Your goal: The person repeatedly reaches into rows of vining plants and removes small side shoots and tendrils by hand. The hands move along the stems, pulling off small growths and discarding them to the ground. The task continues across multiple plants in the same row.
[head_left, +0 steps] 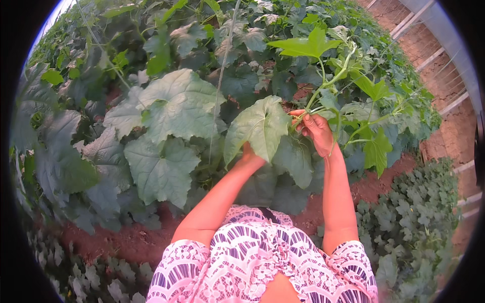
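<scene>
Between the thumb and fingers of my right hand [317,130] is a green vine stem [326,86]. Its upper part leans up and to the right, bearing bright young leaves [312,44] and thin tendrils. My left hand [251,153] reaches in behind a broad lobed leaf [261,127]. That leaf hides its fingers, so what they touch cannot be seen. Left of this hand, a pale support string [223,72] runs down into the foliage. Large dull-green leaves [163,166] of the climbing plants spread to the left of the string.
A second string [100,45] slants through the vines at upper left. Reddish soil [125,242] shows between the plant rows. Lower plants [409,204] grow at right. Beyond them, pale bars [413,19] stand along a brown wall [441,87] under a sheet cover [451,41].
</scene>
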Action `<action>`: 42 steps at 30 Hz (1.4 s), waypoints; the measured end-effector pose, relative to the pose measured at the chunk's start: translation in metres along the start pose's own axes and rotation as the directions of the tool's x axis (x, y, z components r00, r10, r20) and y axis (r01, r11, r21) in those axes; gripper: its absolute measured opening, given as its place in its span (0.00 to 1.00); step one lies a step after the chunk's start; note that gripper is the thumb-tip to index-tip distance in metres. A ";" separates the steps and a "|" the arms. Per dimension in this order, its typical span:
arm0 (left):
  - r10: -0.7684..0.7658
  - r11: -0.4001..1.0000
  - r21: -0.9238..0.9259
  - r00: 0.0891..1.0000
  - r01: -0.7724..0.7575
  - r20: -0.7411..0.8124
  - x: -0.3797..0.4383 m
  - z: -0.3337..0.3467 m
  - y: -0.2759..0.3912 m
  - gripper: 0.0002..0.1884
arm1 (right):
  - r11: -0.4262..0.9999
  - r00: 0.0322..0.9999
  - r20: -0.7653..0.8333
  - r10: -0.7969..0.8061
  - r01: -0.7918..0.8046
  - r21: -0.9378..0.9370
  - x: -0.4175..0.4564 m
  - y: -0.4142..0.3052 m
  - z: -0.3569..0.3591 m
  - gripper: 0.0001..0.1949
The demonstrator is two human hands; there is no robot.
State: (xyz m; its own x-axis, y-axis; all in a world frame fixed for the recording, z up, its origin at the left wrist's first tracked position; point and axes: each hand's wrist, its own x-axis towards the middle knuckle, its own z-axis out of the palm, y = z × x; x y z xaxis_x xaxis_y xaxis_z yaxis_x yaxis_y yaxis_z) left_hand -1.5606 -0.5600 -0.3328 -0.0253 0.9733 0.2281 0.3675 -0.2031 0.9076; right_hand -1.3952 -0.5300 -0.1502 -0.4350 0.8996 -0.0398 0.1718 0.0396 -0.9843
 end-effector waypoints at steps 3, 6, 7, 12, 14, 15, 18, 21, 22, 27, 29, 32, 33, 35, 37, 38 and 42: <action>-0.145 0.986 0.112 0.974 0.127 0.174 0.004 -0.042 0.080 0.16 | 0.992 0.999 -0.045 -0.025 0.030 0.125 -0.006 -0.019 -0.007 0.19; 0.051 0.986 0.150 0.989 -0.072 0.137 -0.005 -0.060 0.095 0.16 | 0.978 0.994 -0.080 -0.081 0.094 0.186 -0.009 -0.024 0.002 0.18; 0.128 0.973 0.174 0.984 -0.148 0.125 -0.005 -0.065 0.097 0.16 | 0.978 0.989 -0.104 -0.103 0.120 0.169 -0.012 -0.023 0.003 0.18; 0.084 0.964 -0.264 0.971 -0.023 0.222 -0.006 -0.105 0.165 0.13 | 0.960 0.978 -0.163 -0.131 0.166 0.225 -0.022 -0.015 -0.004 0.16; 0.167 0.933 -0.343 0.975 -0.109 0.144 0.003 -0.104 0.183 0.13 | 0.947 0.982 -0.155 -0.107 0.148 0.284 -0.021 -0.014 -0.001 0.16; 0.212 0.910 -0.382 0.972 -0.159 0.099 0.010 -0.100 0.190 0.13 | 0.941 0.983 -0.152 -0.099 0.142 0.307 -0.021 -0.014 -0.001 0.16; 0.316 0.941 -0.129 0.949 -0.312 0.014 0.021 -0.094 0.189 0.12 | 0.975 0.971 -0.216 -0.098 0.137 0.176 -0.023 0.002 -0.003 0.15; 0.393 0.908 0.162 0.919 -0.387 -0.010 0.028 -0.086 0.180 0.09 | 0.990 0.972 -0.214 -0.094 0.113 0.082 -0.025 -0.018 0.007 0.14; 0.402 0.900 0.189 0.916 -0.392 -0.013 0.027 -0.085 0.181 0.08 | 0.987 0.969 -0.197 -0.148 0.159 0.040 -0.026 -0.017 0.006 0.14; 0.423 0.883 0.249 0.905 -0.399 -0.050 0.027 -0.081 0.183 0.06 | 0.945 0.911 -0.256 -0.323 0.297 -0.136 -0.034 -0.026 0.019 0.13; 0.433 0.880 0.244 0.899 -0.407 -0.064 0.025 -0.081 0.184 0.07 | 0.946 0.885 -0.333 -0.325 0.303 -0.118 -0.033 -0.024 0.018 0.13; 0.347 0.938 0.023 0.933 -0.347 -0.098 0.009 -0.086 0.178 0.08 | 0.948 0.854 -0.459 -0.243 0.310 0.074 -0.034 -0.012 -0.004 0.12; 0.321 0.945 -0.037 0.944 -0.324 -0.080 -0.004 -0.090 0.178 0.09 | 0.933 0.853 -0.480 -0.205 0.318 0.166 -0.034 -0.010 -0.010 0.12; 0.511 0.855 -0.001 0.845 -0.518 -0.159 -0.017 -0.076 0.175 0.14 | 0.933 0.895 -0.409 -0.180 0.287 0.216 -0.038 -0.010 -0.010 0.12; 0.305 0.938 -0.149 0.949 -0.314 -0.082 -0.028 -0.055 0.175 0.25 | 0.923 0.921 -0.347 -0.175 0.276 0.267 -0.042 -0.012 -0.001 0.13; 0.164 0.960 -0.225 0.986 -0.164 -0.019 -0.033 -0.049 0.172 0.25 | 0.920 0.926 -0.324 -0.192 0.285 0.269 -0.044 -0.011 -0.001 0.14; -0.164 0.687 -0.703 0.982 0.184 0.096 -0.033 -0.034 0.127 0.23 | 0.903 0.945 -0.233 -0.231 0.298 0.309 -0.060 -0.009 0.003 0.15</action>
State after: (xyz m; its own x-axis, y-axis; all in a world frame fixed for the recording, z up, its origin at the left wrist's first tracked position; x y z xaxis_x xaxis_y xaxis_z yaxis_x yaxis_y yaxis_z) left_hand -1.5443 -0.6217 -0.2128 0.0045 0.9991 0.0411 -0.4052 -0.0358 0.9135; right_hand -1.3736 -0.5857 -0.1400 -0.2446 0.9419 0.2302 -0.2477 0.1689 -0.9540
